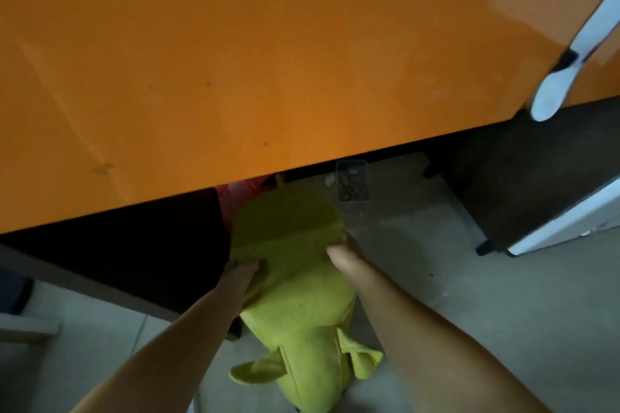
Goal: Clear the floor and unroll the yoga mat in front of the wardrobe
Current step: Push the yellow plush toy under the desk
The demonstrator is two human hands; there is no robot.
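Green plush toy (295, 278) bottom-edge cropped

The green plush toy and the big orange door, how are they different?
The green plush toy looks soft and wrinkly; the orange door looks hard, flat and shiny. The toy is far smaller than the door, which fills most of the view. The left hand and right hand grip the toy; neither touches the door. Both are brightly coloured.
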